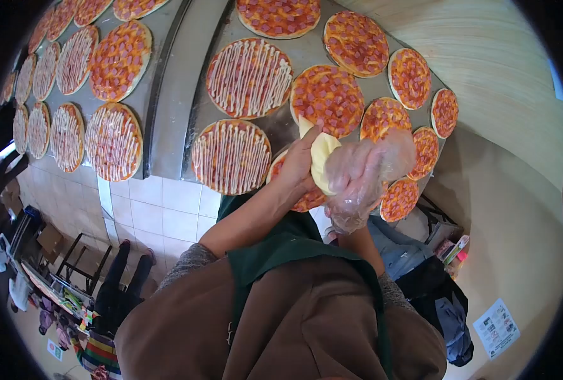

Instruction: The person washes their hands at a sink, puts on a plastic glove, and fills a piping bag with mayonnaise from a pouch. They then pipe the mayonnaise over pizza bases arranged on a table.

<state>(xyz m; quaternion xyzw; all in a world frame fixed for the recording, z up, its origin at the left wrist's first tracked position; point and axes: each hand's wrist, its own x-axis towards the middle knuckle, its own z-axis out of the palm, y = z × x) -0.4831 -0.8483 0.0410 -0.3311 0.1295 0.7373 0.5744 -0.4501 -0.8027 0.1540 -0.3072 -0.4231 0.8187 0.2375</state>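
Note:
My left hand [299,161] is bare and wrapped round the upper part of a bag of pale yellow sauce [322,155], whose narrow tip points at a pizza with diced ham [327,95]. My right hand [357,177], in a clear plastic glove, closes on the other side of the same bag. Beneath the hands lies a partly hidden pizza [308,201]. Just left of them are two pizzas striped with pale sauce, one nearer [231,157] and one farther [248,78].
Several unstriped pizzas [356,44] lie to the right on the metal table [221,54]. Another metal table [161,19] at left holds striped and unstriped pizzas. A person in dark trousers [118,278] stands at lower left. Dark bags [443,307] are at lower right, beside the wall.

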